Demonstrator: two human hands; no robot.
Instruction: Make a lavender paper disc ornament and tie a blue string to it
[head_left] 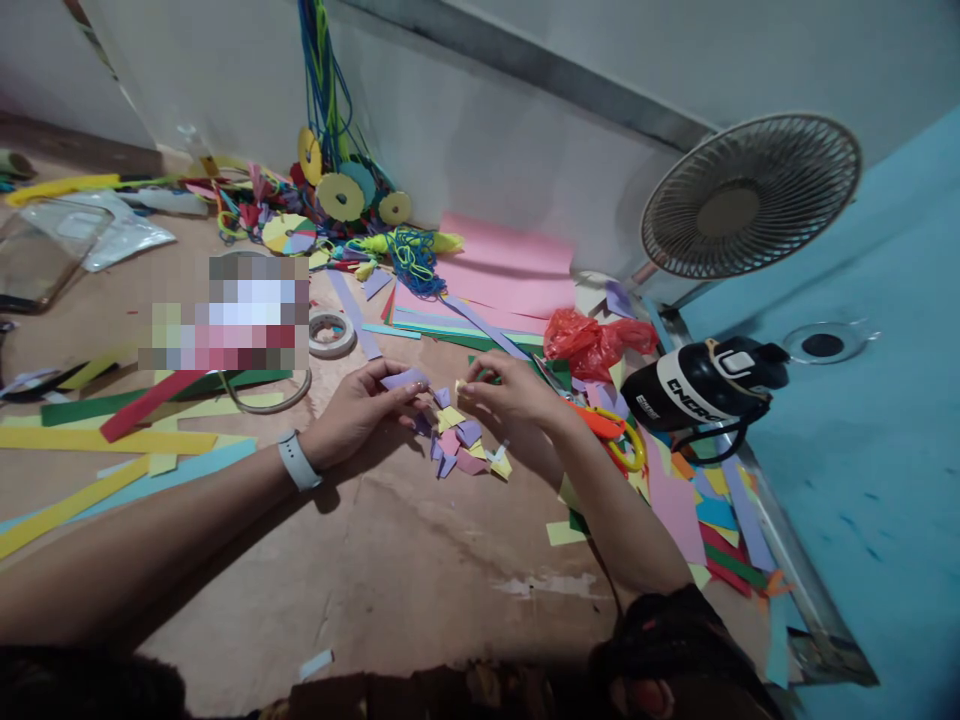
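My left hand, with a pale watch strap on its wrist, is closed on a folded purple paper strip. Facing it, my right hand pinches a small yellow paper piece between thumb and fingers. Below and between both hands lies a cluster of small folded paper pieces in purple, yellow and pink. Some of the cluster touches or sits close to the left fingertips; whether it is joined to the purple strip I cannot tell.
A tape roll lies beyond my left hand, and coloured paper strips spread at left. To the right are orange-and-yellow scissors, a black bottle, a red plastic bag and a fan. Pink sheets lie behind.
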